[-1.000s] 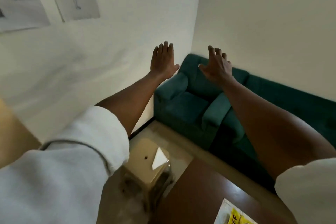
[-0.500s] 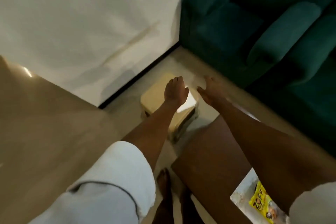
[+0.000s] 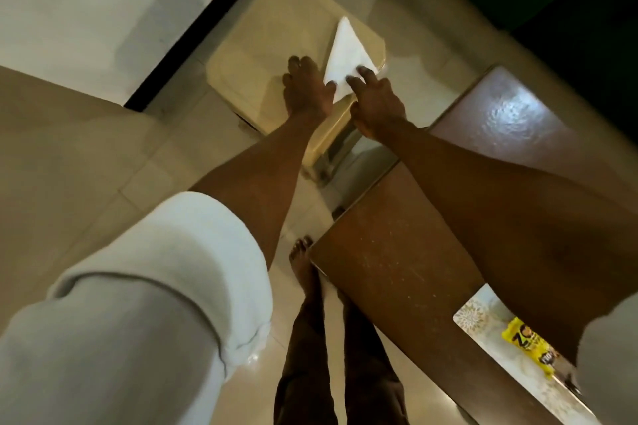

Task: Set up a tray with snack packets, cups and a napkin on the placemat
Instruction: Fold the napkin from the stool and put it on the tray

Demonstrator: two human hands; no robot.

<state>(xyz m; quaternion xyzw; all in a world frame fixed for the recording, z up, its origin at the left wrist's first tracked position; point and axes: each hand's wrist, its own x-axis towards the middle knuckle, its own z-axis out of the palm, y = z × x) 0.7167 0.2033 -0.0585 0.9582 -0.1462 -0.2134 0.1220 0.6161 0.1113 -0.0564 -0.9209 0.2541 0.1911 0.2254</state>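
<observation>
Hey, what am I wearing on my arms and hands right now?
Both arms have white sleeves pushed up: the left sleeve is rolled into a thick cuff, the right sleeve shows only at the picture's edge. Forearms are bare. The left hand and right hand are ungloved; no watch or ring shows.

View: swings down from the wall and sofa; the stool [image 3: 276, 28], earlier low in the frame, now fills the upper middle.
Left hand [image 3: 307, 90]: drops from raised before the wall onto the stool's top, flat and palm down.
Right hand [image 3: 374, 107]: comes down too, to the stool's near right edge; its fingers [image 3: 362, 72] now lie on the napkin [image 3: 347, 55], pinch or not unclear.
Napkin: from a small pale patch on the stool to a clear white folded triangle.
Snack packet [image 3: 528, 348]: more of it shows, well apart from the stool.
</observation>
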